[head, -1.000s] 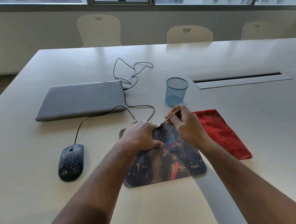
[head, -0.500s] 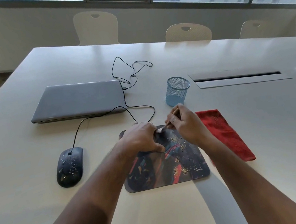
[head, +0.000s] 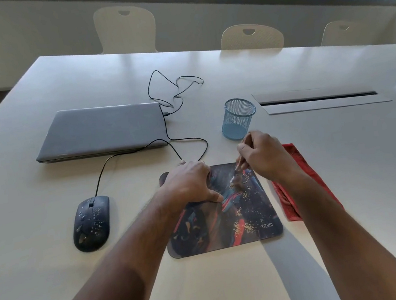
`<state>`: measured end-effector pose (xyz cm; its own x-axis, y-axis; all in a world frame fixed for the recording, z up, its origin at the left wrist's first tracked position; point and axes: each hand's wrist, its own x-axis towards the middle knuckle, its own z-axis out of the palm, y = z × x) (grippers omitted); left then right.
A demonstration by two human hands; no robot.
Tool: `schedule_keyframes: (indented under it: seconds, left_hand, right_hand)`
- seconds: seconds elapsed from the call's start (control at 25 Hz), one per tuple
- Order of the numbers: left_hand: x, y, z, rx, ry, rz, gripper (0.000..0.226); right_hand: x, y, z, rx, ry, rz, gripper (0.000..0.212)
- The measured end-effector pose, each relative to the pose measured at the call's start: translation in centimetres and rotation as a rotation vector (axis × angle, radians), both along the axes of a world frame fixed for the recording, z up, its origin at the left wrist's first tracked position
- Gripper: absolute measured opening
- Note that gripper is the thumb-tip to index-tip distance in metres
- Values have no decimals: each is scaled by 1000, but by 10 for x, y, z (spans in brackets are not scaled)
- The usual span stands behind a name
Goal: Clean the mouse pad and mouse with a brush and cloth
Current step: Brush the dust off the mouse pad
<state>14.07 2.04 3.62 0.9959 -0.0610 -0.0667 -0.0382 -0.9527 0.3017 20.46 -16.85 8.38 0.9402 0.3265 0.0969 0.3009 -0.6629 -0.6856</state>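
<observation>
L hand (head: 188, 183) flat on mouse pad (head: 259, 219); R hand (head: 263, 156) pinching brush (head: 237, 169), tip on pad.

The left hand (head: 191, 183) presses down on the far left part of the mouse pad (head: 223, 224), which lies flat on the pale bench (head: 55, 256). The right hand (head: 264, 156) pinches a thin brush (head: 237, 172) whose tip touches the pad among yellow crumbs. A crumb-flecked black mouse (head: 91, 223) sits left of the pad, a red cloth (head: 305, 168) right. Beyond stand a closed laptop (head: 103, 129) and a blue mesh cup (head: 238, 118).
</observation>
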Motion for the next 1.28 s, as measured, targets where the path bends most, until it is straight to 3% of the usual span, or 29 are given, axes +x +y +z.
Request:
schedule_keyframes:
  seconds: [0.16, 0.32, 0.52, 0.68, 0.88, 1.08, 1.28]
  left_hand:
    - [1, 0, -1, 22, -2, -1, 60]
    - [0, 0, -1, 23, -4, -3, 63]
    - [-2, 2, -6, 21, -16, -46, 73]
    - [-4, 4, -10, 0, -28, -68, 76]
    - [-4, 3, -9, 33, -29, -81, 76]
    - [-4, 2, -6, 43, -20, -74, 72]
    - [-2, 2, -7, 41, -1, -48, 80]
  right_hand:
    - [-5, 3, 0, 177, 17, -13, 12]
    - [-5, -3, -7, 82, 43, -11, 15]
    - [-5, -10, -5, 203, -14, -87, 16]
    - [-4, -20, -10, 8, 19, -77, 21]
    - [1, -22, -6, 171, -26, -148, 17]
    - [6, -28, -12, -54, -26, -165, 24]
    - [4, -33, -11, 59, -87, -193, 19]
